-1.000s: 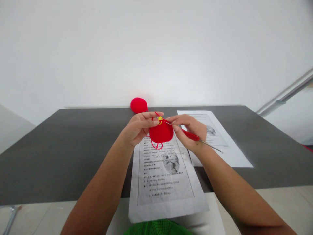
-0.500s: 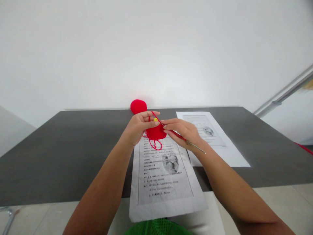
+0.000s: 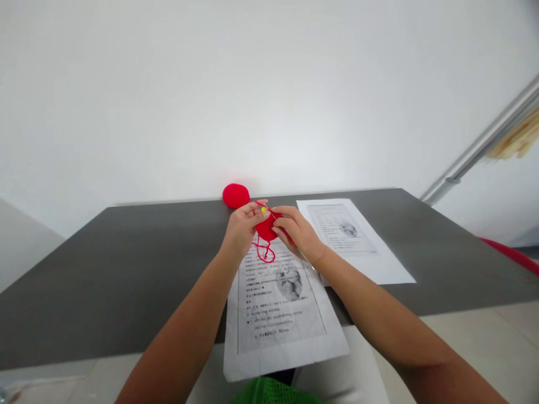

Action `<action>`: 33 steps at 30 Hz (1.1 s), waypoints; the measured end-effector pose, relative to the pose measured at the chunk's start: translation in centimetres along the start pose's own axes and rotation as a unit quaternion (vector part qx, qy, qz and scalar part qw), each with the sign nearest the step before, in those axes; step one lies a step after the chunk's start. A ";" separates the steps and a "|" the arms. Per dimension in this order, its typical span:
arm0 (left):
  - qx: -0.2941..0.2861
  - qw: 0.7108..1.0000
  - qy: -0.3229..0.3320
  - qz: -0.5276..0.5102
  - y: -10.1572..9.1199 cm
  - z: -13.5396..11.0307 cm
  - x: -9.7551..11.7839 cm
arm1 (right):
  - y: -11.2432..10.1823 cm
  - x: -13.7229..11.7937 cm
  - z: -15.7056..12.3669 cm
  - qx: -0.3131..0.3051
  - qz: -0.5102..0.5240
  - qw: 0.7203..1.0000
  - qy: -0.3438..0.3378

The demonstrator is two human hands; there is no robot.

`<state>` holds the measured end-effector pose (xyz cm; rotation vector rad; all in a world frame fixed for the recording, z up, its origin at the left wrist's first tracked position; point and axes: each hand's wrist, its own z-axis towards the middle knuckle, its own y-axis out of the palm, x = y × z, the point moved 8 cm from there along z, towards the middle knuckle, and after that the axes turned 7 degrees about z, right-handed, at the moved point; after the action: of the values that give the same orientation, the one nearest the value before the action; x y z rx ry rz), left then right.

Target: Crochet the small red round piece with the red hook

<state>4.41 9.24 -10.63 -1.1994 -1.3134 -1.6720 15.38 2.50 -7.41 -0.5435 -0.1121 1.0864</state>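
Note:
A small red crochet piece [image 3: 266, 229] hangs between my hands above the printed sheet. My left hand [image 3: 243, 225] is closed on its left edge, with red yarn running over the fingers. Near the left thumb sits a small yellow stitch marker [image 3: 264, 210]. My right hand [image 3: 297, 230] grips a slim crochet hook [image 3: 306, 259], whose tip reaches the top edge of the piece; its rear end sticks out below the palm. A loose yarn tail [image 3: 266, 255] dangles in a loop under the piece.
A red yarn ball [image 3: 236, 195] rests at the dark table's [image 3: 138, 269] back edge by the wall. One printed sheet [image 3: 282, 331] overhangs the front edge; another printed sheet [image 3: 353, 235] lies to the right. A metal rail [image 3: 475, 154] and a red strip [image 3: 511, 255] are at far right.
The hook has tilted more steeply, and its tip now meets the top edge of the crochet piece. My right hand has shifted slightly left. The whole view has turned a little.

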 end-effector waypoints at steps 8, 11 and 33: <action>0.002 0.977 0.102 0.189 -0.7 0.4 1.4 | 0.2 -0.1 0.6 -0.002 0.014 0.999 0.044; -0.013 0.962 0.113 0.249 -1.1 0.7 1.4 | -0.1 0.1 0.7 0.004 0.037 0.998 0.048; -0.068 0.934 0.128 0.328 -2.7 2.2 0.9 | -0.8 5.6 -0.5 0.006 0.366 0.835 0.411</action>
<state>2.22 12.02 -10.57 -1.2642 -0.5475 -1.3680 18.85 6.90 -8.47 -1.0466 0.9337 1.4883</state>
